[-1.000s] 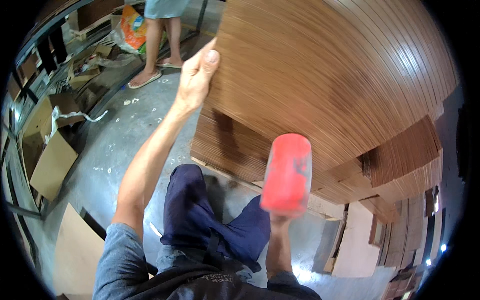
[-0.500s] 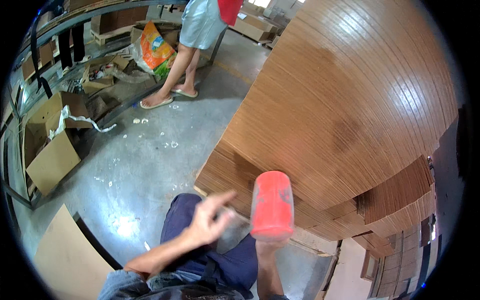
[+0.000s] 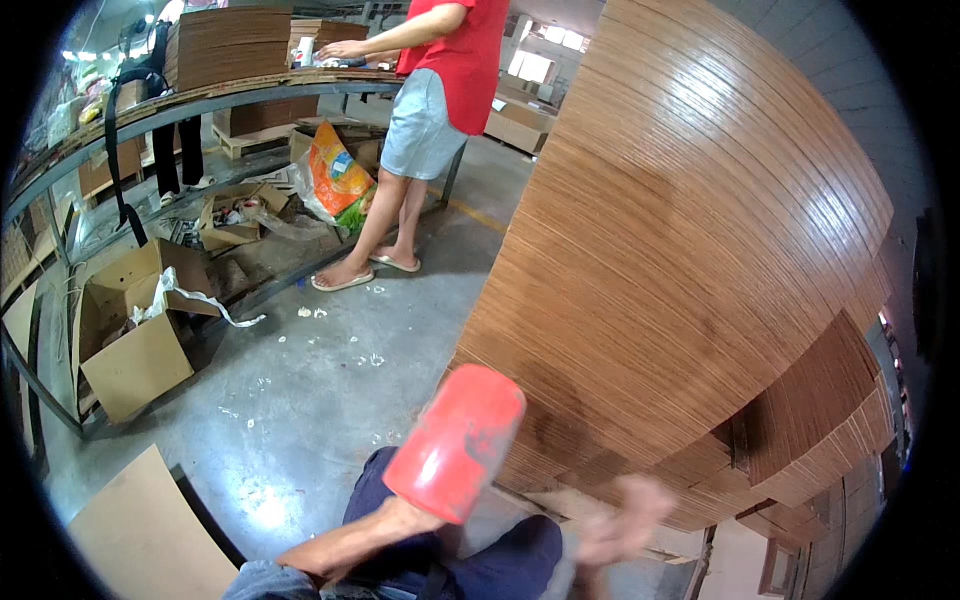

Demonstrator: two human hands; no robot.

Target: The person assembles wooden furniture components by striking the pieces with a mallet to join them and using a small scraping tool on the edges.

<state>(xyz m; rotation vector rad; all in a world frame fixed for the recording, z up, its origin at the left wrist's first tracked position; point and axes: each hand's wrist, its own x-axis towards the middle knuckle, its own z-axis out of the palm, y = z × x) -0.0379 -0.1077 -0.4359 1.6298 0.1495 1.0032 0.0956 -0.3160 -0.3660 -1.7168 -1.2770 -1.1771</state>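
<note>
Red cylinder (image 3: pixel 455 443): tilted, just off the near left corner of the stack (image 3: pixel 690 230) in view; whether they touch cannot be told. Dark scuffs on its side.
Left hand (image 3: pixel 408 519): left of the stack's near corner, clasped at the cylinder's lower end, fingers hidden behind it. Most of the cylinder rises beyond this grip, upper end toward the stack.
Right hand (image 3: pixel 628 522): at the stack's near edge, apart from the cylinder, motion-blurred; finger spread cannot be told.
Carton (image 3: pixel 140 345): open, well left of the stack.
Co-worker (image 3: pixel 432 125): left of the stack, beside a bench (image 3: pixel 250 98).
</note>
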